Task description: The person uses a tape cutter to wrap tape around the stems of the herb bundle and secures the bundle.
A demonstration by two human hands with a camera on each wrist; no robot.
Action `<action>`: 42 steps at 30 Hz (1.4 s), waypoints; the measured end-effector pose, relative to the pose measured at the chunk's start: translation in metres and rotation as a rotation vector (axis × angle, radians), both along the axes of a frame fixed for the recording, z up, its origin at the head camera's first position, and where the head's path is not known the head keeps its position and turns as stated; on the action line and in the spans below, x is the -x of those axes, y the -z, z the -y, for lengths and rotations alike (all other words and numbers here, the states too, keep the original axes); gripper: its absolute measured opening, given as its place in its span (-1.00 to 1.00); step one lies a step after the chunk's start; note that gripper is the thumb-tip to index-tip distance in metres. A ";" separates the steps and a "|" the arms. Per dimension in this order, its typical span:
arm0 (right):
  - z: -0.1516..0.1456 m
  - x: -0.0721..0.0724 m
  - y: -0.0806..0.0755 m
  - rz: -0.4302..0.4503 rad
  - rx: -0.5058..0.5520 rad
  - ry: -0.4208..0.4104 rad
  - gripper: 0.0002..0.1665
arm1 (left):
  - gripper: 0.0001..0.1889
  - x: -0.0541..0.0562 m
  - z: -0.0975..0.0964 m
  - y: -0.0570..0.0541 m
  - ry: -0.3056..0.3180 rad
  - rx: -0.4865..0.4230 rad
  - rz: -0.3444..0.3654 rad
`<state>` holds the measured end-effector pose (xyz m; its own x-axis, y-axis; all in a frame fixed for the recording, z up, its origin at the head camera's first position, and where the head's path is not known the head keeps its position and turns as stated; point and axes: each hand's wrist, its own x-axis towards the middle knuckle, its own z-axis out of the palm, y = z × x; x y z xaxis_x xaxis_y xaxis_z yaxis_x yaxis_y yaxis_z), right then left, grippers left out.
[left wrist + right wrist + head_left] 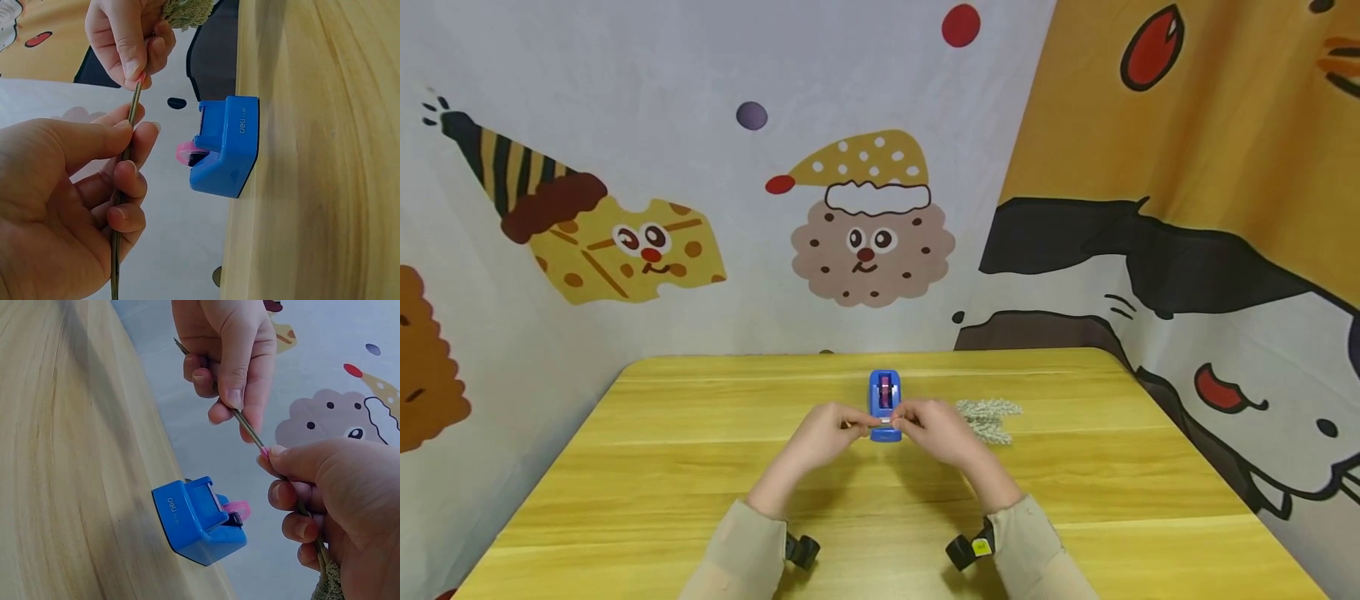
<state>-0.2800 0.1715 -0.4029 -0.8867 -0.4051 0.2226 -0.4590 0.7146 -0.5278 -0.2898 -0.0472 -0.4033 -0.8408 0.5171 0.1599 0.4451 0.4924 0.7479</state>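
A thin bundle of dried flower stems (250, 429) runs between both hands, above and in front of a blue tape dispenser (876, 400). My left hand (826, 437) pinches the bare stem ends between thumb and fingers, the other fingers curled along them. My right hand (942, 430) grips the stems nearer the pale green, grainy flower heads (988, 410), which stick out past that hand. A small bit of pink tape (265, 451) shows on the stems at the right thumb tip. In the left wrist view, the dispenser's pink tape roll (189, 153) sits behind its toothed cutter.
The dispenser stands on a yellow wood-grain table (700, 467), towards its far edge. A cartoon-printed cloth (700, 50) hangs behind and to the right of the table. Each wrist carries a small black camera (802, 552).
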 end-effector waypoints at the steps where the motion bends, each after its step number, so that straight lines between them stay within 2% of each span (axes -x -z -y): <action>1: 0.001 0.000 0.000 0.003 -0.007 0.005 -0.86 | -0.76 0.000 0.000 0.000 0.000 0.001 0.001; 6: 0.003 -0.002 0.000 0.023 -0.026 0.025 -0.82 | -0.76 -0.001 0.000 -0.002 -0.001 0.007 -0.003; 11: 0.003 -0.004 -0.001 0.032 -0.012 0.008 -0.95 | -0.77 -0.002 0.001 -0.003 -0.001 0.008 0.005; 18: -0.001 -0.008 -0.001 -0.019 -0.063 -0.021 -0.96 | -0.78 -0.003 -0.001 -0.002 0.058 0.034 -0.002; 25: -0.009 -0.016 0.007 -0.132 -0.111 -0.045 -0.96 | -0.78 -0.005 -0.005 0.000 0.102 0.077 -0.010; 28: -0.011 -0.019 0.012 -0.151 -0.116 -0.050 -0.97 | -0.78 -0.007 -0.006 0.002 0.115 0.103 -0.001; 31: -0.013 -0.020 0.017 -0.144 -0.134 -0.044 -0.95 | -0.78 -0.009 -0.007 0.006 0.124 0.138 0.004; 37: -0.016 -0.020 0.027 -0.081 -0.140 -0.052 -0.91 | -0.80 -0.011 -0.009 0.015 0.130 0.209 -0.067; 42: -0.016 -0.021 0.032 -0.073 -0.126 -0.071 -0.90 | -0.81 -0.012 -0.011 0.019 0.146 0.237 -0.106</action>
